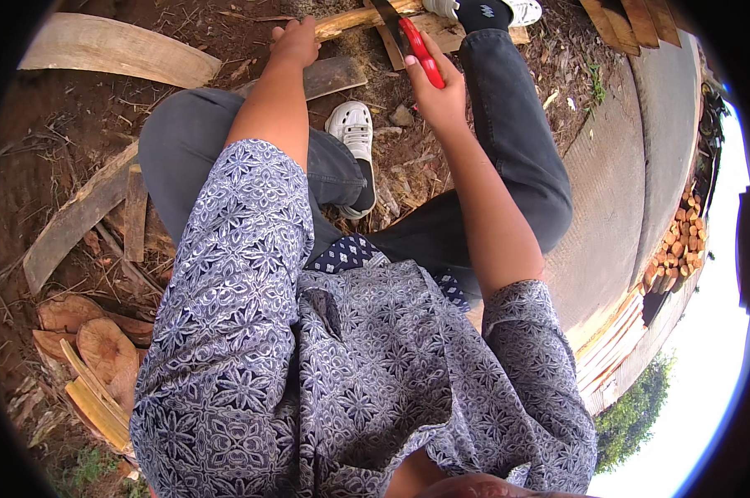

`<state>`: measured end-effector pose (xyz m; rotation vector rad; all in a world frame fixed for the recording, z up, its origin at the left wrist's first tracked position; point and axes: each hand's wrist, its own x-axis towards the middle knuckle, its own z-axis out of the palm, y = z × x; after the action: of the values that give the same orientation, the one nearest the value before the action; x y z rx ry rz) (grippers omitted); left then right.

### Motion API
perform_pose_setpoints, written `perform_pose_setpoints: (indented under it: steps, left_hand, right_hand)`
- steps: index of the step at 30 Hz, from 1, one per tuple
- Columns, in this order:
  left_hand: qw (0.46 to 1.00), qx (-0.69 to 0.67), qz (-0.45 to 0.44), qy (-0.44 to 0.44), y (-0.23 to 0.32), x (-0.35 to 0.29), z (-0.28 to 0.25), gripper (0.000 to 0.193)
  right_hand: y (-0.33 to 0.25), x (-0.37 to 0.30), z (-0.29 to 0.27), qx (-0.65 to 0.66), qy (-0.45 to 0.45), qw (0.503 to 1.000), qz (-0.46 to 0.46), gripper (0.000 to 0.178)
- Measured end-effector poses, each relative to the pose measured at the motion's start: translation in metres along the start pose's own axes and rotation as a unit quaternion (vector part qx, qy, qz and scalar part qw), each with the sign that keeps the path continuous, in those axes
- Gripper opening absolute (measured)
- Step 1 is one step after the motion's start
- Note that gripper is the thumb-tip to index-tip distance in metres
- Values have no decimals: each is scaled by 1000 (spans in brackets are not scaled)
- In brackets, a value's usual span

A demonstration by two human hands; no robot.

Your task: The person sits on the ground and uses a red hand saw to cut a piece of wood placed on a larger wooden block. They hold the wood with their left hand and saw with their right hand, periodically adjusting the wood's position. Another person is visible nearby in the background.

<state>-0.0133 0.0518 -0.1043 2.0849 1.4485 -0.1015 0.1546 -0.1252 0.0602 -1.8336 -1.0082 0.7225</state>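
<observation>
At the top of the head view, my left hand (295,41) is closed over the left end of a long, narrow piece of wood (350,21). My right hand (443,93) grips the red handle of a saw (423,54). Its dark blade points up and left across the wood and runs out at the picture's top edge, so its teeth cannot be made out. Beneath the wood lie a short board (441,35) and some pale sawdust. My right foot, in a white clog (524,12), is beside the wood's right end.
A grey plank (329,77) lies below my left hand, near my other white clog (352,133). Curved slabs (117,50) and cut log pieces (107,349) are on the left. Right are stacked boards (611,25), a concrete strip (607,191) and piled firewood (678,241).
</observation>
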Motion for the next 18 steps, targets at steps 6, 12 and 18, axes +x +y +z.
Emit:
perform_pose_setpoints:
  steps: [6, 12, 18]
  left_hand:
    - [998, 0, 38, -46, 7, -4, 5, 58]
    - [996, 10, 48, -81, 22, -11, 1, 60]
    - [995, 12, 59, -79, 13, -8, 16, 61]
  right_hand:
    - [-8, -7, -10, -49, 11, 999, 20, 58]
    - [-6, -24, -22, -60, 27, 998, 23, 56]
    - [4, -33, -15, -14, 21, 1000, 13, 56]
